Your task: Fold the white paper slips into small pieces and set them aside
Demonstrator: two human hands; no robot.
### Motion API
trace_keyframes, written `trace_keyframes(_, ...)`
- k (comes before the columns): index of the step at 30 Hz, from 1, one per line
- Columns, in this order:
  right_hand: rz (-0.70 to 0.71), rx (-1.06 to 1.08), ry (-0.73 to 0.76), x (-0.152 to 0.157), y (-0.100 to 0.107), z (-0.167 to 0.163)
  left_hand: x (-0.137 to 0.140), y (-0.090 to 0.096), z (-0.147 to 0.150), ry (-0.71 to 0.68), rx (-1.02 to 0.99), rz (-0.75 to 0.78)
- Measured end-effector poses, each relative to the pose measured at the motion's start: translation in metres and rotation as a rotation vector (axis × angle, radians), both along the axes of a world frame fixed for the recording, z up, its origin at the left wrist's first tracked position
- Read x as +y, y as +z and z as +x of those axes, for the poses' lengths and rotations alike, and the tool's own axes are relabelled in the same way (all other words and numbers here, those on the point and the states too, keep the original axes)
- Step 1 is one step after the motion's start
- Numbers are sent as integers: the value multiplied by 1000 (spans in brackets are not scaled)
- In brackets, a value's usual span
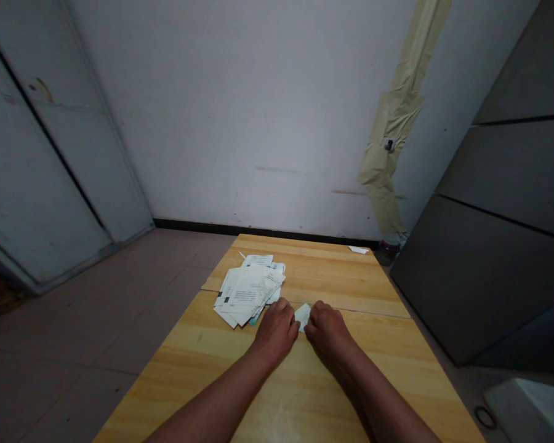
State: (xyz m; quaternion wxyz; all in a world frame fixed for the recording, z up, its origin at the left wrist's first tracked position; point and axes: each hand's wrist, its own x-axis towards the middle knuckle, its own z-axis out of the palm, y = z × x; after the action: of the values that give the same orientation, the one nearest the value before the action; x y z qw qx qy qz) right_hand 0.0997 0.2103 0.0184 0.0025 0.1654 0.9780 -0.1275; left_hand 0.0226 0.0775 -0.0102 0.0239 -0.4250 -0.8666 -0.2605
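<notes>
A small piece of white paper (302, 315) is stretched between my two hands, just above or on the wooden table (277, 394). My left hand (277, 329) grips its left edge with curled fingers. On the other side, my right hand (325, 329) pinches the right edge, its fingers closed too. Part of the paper hides behind the fingers, so its full shape cannot be made out. Left of my left hand lies a loose pile of printed white paper sheets (247, 292), overlapping at odd angles.
A white paper scrap (359, 250) lies at the table's far right corner. Beyond stands a white wall (258, 123) with taped covering (383, 154). Grey panels (489, 246) rise on the right, near a white box (530, 409) on the floor. A pale door (41, 154) is at left.
</notes>
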Motion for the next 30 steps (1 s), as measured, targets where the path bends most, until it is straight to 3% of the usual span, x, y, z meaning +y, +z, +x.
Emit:
trace_keyframes(16, -51, 31, -11, 5, -4, 1, -2, 1, 2, -4, -47, 40)
trace_keyframes(24, -74, 53, -21, 5, -4, 1, -6, 1, 1, -118, -48, 83)
trace_keyframes(30, -165, 67, -18, 6, -1, 2, -5, 1, 0, -120, -52, 63)
